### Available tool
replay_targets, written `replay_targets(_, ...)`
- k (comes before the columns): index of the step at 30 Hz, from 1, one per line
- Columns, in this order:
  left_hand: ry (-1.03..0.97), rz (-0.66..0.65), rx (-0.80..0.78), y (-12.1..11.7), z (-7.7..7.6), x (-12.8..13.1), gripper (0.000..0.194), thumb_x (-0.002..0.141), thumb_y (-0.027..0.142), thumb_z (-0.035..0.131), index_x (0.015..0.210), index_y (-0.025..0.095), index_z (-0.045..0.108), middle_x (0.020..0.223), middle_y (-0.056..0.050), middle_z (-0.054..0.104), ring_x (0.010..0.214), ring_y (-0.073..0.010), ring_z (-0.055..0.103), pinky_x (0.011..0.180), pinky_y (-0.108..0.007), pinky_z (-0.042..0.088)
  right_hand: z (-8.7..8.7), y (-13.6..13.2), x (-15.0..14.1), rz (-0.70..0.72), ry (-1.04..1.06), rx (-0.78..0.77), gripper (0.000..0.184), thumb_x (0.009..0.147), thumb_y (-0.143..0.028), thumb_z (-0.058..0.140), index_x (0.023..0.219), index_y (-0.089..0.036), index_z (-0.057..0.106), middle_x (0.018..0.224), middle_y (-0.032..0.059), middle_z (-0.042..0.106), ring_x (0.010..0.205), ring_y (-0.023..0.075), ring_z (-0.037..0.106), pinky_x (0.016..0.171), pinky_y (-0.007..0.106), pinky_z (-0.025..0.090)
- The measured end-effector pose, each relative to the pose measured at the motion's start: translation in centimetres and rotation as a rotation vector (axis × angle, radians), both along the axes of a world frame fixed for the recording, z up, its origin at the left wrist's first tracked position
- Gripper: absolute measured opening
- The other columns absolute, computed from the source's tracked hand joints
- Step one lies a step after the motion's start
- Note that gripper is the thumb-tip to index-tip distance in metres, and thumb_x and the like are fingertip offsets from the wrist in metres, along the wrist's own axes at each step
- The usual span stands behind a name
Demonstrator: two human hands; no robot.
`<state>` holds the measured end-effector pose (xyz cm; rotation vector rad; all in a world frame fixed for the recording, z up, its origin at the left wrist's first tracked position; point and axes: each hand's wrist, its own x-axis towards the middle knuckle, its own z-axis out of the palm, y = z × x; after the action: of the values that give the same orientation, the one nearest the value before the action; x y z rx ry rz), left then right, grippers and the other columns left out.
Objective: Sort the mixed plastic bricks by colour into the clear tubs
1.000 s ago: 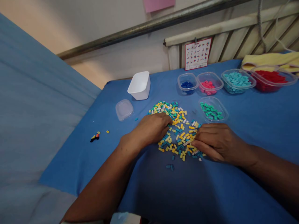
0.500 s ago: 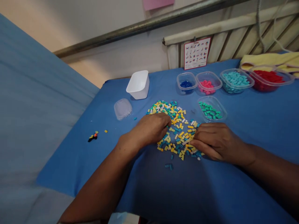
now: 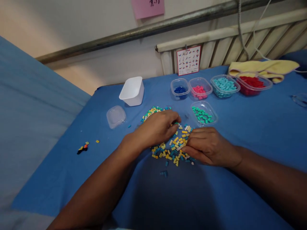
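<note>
many small bricks [image 3: 173,148], yellow, teal, loose

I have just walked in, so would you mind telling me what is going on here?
A person has both bare hands at a loose spread of small bricks on a blue cloth. The left hand is over the middle, the right hand at the right edge; whether either holds one is hidden. Green bricks lie in a nearby tub; a white box stands farther back.

Two hands [image 3: 159,126] [image 3: 208,147], five clear tubs [image 3: 268,85] of bricks [image 3: 199,90], one white bin [image 3: 133,91]
</note>
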<state>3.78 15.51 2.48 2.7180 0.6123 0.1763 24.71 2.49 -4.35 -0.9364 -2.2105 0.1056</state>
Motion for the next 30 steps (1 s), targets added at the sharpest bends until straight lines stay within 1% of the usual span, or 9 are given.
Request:
replay_targets(6, -0.009, -0.08, -0.021, 1.5, -1.1, 8.7, 0.017, 0.104, 0.012, 0.063, 0.118, 0.013, 0.073, 0.114, -0.008, 0.078, 0.101, -0.0239, 0.072, 0.086, -0.036, 0.051, -0.4, 0.0, 0.2, -0.004, 0.037, 0.0, 0.042, 0.116, -0.033, 0.059, 0.075, -0.022, 0.06, 0.069, -0.0012, 0.061, 0.065, 0.0146, 0.055, 0.068, 0.034, 0.04)
replay_targets(8, -0.035, -0.104, -0.068, 1.9, -1.0, 10.5, 0.024, 0.103, 0.01, 0.066, 0.126, 0.012, 0.07, 0.119, -0.009, 0.078, 0.105, -0.0231, 0.071, 0.089, -0.034, 0.052, -0.4, -0.1, 0.4, -0.008, 0.052, -0.008, 0.042, 0.115, -0.03, 0.06, 0.074, -0.022, 0.058, 0.069, -0.0015, 0.06, 0.064, 0.0144, 0.054, 0.068, 0.034, 0.04)
replay_targets(10, -0.085, -0.102, -0.099, 2.3, -0.3, 10.6, 0.032, 0.102, 0.008, 0.069, 0.134, 0.011, 0.068, 0.124, -0.009, 0.077, 0.105, -0.0211, 0.071, 0.09, -0.032, 0.052, -0.3, -0.2, 0.5, -0.005, 0.059, -0.024, 0.041, 0.115, -0.027, 0.059, 0.074, -0.022, 0.057, 0.069, -0.0018, 0.058, 0.064, 0.0143, 0.053, 0.068, 0.033, 0.04)
replay_targets(14, -0.107, -0.029, -0.064, 3.3, 1.8, 6.1, 0.014, 0.104, 0.011, 0.065, 0.114, 0.011, 0.075, 0.11, -0.007, 0.077, 0.097, -0.0182, 0.069, 0.087, -0.03, 0.049, -0.3, -0.3, 0.6, 0.008, 0.057, -0.039, 0.039, 0.114, -0.024, 0.058, 0.075, -0.023, 0.056, 0.068, -0.002, 0.058, 0.064, 0.0148, 0.052, 0.067, 0.034, 0.038)
replay_targets(16, -0.061, 0.097, -0.074, 3.7, 2.4, 2.5, 0.009, 0.101, 0.015, 0.07, 0.106, 0.015, 0.077, 0.101, -0.003, 0.077, 0.087, -0.017, 0.068, 0.081, -0.03, 0.048, -0.4, -0.2, 0.6, 0.021, 0.052, -0.038, 0.039, 0.114, -0.024, 0.058, 0.075, -0.023, 0.056, 0.068, -0.0019, 0.058, 0.064, 0.015, 0.052, 0.067, 0.033, 0.039)
replay_targets(18, 0.024, 0.184, -0.067, 3.8, 2.3, -0.8, 0.012, 0.1, 0.019, 0.07, 0.107, 0.018, 0.08, 0.101, -0.003, 0.078, 0.086, -0.0181, 0.069, 0.08, -0.031, 0.049, -0.5, -0.2, 0.5, 0.027, 0.043, -0.036, 0.039, 0.114, -0.025, 0.059, 0.075, -0.023, 0.056, 0.068, -0.0018, 0.058, 0.063, 0.0151, 0.053, 0.068, 0.033, 0.039)
replay_targets(21, 0.08, 0.221, -0.039, 3.3, 1.0, -4.1, 0.016, 0.1, 0.017, 0.068, 0.109, 0.019, 0.081, 0.107, -0.005, 0.079, 0.092, -0.0202, 0.072, 0.082, -0.032, 0.051, -0.6, -0.1, 0.2, 0.02, 0.032, -0.023, 0.04, 0.115, -0.027, 0.059, 0.075, -0.023, 0.056, 0.068, -0.0017, 0.058, 0.063, 0.015, 0.052, 0.067, 0.034, 0.038)
replay_targets(26, 0.157, 0.228, 0.02, 1.8, -1.7, -5.0, 0.015, 0.102, 0.017, 0.067, 0.108, 0.019, 0.081, 0.114, -0.007, 0.077, 0.105, -0.0239, 0.072, 0.091, -0.036, 0.053, -0.6, -0.3, 0.2, 0.009, 0.02, -0.023, 0.04, 0.115, -0.026, 0.059, 0.075, -0.023, 0.055, 0.068, -0.0018, 0.056, 0.063, 0.0148, 0.052, 0.066, 0.034, 0.038)
replay_targets(30, 0.205, 0.229, 0.071, 1.1, -2.3, -4.7, 0.013, 0.104, 0.021, 0.067, 0.11, 0.019, 0.078, 0.115, -0.008, 0.075, 0.107, -0.0258, 0.071, 0.084, -0.035, 0.051, -0.7, -0.4, 0.3, 0.009, 0.021, -0.045, 0.038, 0.114, -0.025, 0.06, 0.077, -0.022, 0.057, 0.069, -0.0017, 0.056, 0.063, 0.0151, 0.052, 0.066, 0.034, 0.039)
